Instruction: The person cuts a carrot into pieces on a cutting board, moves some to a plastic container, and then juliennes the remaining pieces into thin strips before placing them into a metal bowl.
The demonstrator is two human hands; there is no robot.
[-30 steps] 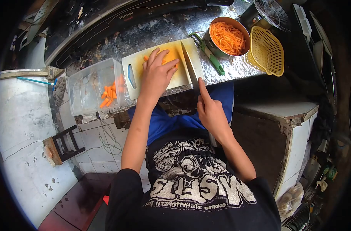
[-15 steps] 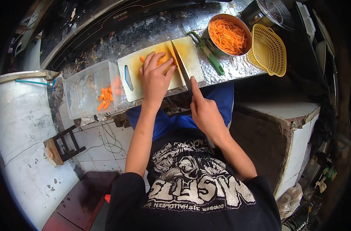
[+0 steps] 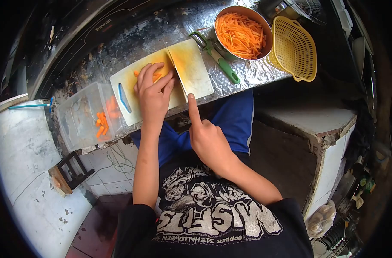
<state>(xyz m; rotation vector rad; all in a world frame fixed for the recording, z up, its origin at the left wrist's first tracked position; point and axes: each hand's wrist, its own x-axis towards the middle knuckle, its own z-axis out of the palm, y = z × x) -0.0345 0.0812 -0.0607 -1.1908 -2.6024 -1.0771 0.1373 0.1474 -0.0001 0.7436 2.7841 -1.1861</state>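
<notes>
A white cutting board (image 3: 195, 81) with an orange-stained surface lies on the foil-covered counter. On it my left hand (image 3: 153, 91) is pressed over orange carrot pieces (image 3: 156, 76), fingers curled on them. Just right of those fingertips stands the knife (image 3: 177, 71), its thin blade seen nearly edge-on across the board. My right hand (image 3: 209, 139) grips its handle near the board's front edge, index finger stretched along the blade's spine; the handle is mostly hidden. Left of the board, a clear plastic container (image 3: 73, 116) holds short carrot pieces (image 3: 101, 124).
A metal pot (image 3: 269, 32) full of shredded carrot (image 3: 241, 36) sits at the back right beside a yellow basket (image 3: 305, 47). A green-handled peeler (image 3: 224, 66) lies between board and pot. Behind the counter is a black Rinnai stove (image 3: 90, 41).
The view has shifted, so the board, pot and container appear further left. The knife blade has turned from showing its flat side to nearly edge-on. Both hands keep their places at the board.
</notes>
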